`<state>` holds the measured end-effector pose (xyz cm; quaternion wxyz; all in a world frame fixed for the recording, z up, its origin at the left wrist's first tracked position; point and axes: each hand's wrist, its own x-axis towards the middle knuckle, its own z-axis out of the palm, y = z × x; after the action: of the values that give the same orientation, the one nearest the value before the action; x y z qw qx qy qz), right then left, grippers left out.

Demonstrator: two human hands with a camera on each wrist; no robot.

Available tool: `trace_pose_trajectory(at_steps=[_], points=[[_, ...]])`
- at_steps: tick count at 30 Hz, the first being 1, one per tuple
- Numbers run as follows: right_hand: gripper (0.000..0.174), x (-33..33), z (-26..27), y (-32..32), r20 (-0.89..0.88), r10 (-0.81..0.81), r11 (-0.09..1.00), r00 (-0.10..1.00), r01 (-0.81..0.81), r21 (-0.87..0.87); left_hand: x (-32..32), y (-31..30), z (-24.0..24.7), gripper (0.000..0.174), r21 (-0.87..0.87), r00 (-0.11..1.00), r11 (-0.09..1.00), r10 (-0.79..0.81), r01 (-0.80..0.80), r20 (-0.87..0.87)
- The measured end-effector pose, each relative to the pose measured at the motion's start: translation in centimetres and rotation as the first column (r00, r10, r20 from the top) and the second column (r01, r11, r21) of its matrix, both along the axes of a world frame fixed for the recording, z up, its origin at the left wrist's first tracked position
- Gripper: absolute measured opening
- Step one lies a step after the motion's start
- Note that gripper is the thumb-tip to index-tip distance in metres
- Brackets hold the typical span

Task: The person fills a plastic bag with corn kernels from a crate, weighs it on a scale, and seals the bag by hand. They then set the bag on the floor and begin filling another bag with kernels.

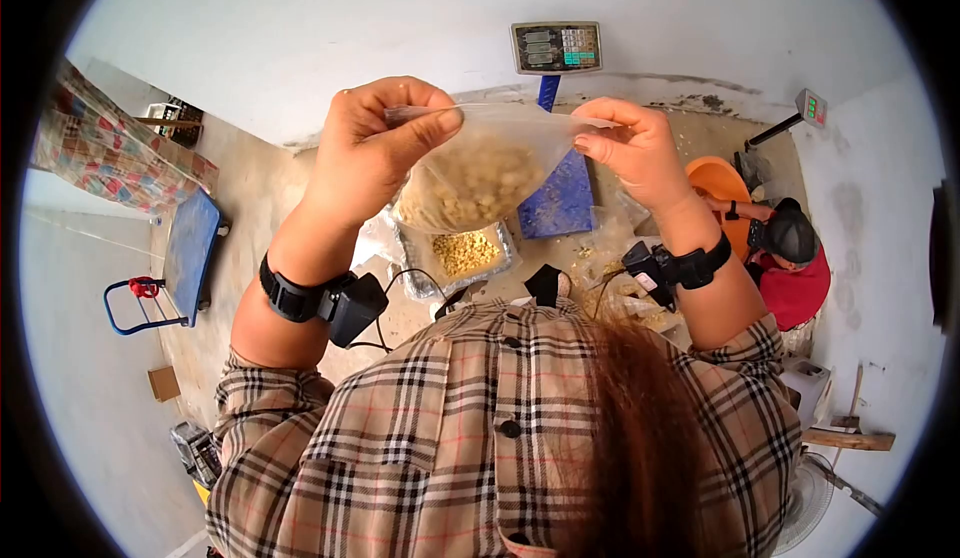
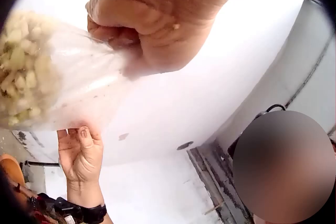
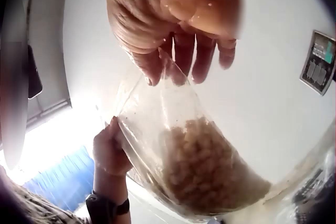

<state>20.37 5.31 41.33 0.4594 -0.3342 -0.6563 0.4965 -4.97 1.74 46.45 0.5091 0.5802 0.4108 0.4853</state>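
A clear plastic bag (image 1: 470,173) hangs between my two hands, its lower part filled with small pale yellow chunks (image 3: 202,169). One top corner is pinched by my left hand (image 1: 375,148), thumb over curled fingers. At the opposite top corner, my right hand (image 1: 640,153) pinches the plastic between thumb and forefinger; its other fingers extend loosely in the right wrist view. Between the hands the bag's upper edge is stretched nearly straight. Below the bag, a lined tray (image 1: 505,258) holds more pale chunks (image 1: 465,253).
A scale with a display (image 1: 556,48) and blue platform (image 1: 560,203) stands ahead. At right, a person in red (image 1: 795,283) works at an orange basin (image 1: 712,173), near a second scale display (image 1: 811,108). A blue trolley (image 1: 190,248) is at left. Plastic bags (image 1: 625,298) lie right of the tray.
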Motion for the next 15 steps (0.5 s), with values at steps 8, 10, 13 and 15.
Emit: trace_pose_trajectory(at_steps=[8, 10, 13, 15], points=[[0.011, -0.5, -1.0, -0.1, -0.152, -0.067, 0.994, 0.986, 0.079, 0.080, -0.2, 0.0, 0.3, 0.007, -0.051, 0.994, 0.999, 0.011, -0.005, 0.109], [0.009, -0.5, -0.4, -0.5, -0.221, -0.011, 0.998, 0.975, -0.003, -0.064, -0.4, 0.0, 0.2, 0.007, -0.065, 0.995, 0.997, 0.040, -0.034, 0.091], [0.009, -1.0, 0.2, -1.1, -0.342, 0.012, 0.989, 0.940, -0.061, -0.133, -0.6, 0.1, 0.1, 0.007, -0.088, 0.993, 0.995, 0.064, -0.055, 0.095], [0.009, -1.2, 0.4, -1.2, -0.379, 0.003, 0.989, 0.926, -0.059, -0.137, -0.6, 0.2, 0.0, 0.007, -0.101, 0.991, 0.993, 0.071, -0.060, 0.109]])
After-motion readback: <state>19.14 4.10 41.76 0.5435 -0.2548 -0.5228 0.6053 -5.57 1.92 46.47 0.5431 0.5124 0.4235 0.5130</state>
